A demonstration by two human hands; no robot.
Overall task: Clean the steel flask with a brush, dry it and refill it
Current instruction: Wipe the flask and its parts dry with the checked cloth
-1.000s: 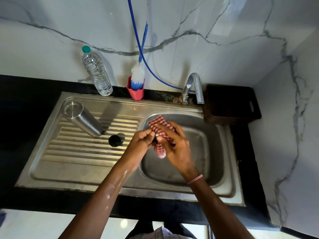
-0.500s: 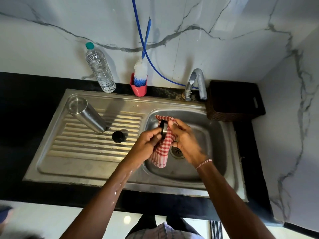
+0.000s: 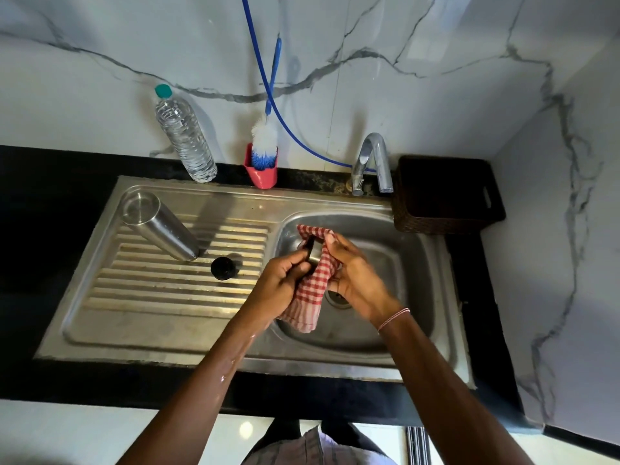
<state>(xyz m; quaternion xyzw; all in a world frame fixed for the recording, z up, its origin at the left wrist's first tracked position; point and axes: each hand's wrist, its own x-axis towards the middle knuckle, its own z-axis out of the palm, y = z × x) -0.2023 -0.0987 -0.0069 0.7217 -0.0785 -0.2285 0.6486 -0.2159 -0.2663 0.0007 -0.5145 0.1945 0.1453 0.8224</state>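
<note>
Over the sink basin (image 3: 385,317), the left hand (image 3: 281,283) grips a steel cap (image 3: 313,253); the right hand (image 3: 355,276) pinches the checked cloth (image 3: 310,293) around it. The steel flask (image 3: 161,226) stands left of the basin.

My arms are bare from the wrists up past the elbows, with no sleeves on either forearm. My left forearm (image 3: 214,374) is wet, with droplets and a glossy streak along it. Around my right wrist I wear a thin thread band (image 3: 393,319) of pink and white strands. Below, at the bottom edge, shows a bit of my light checked shirt (image 3: 302,448).
</note>
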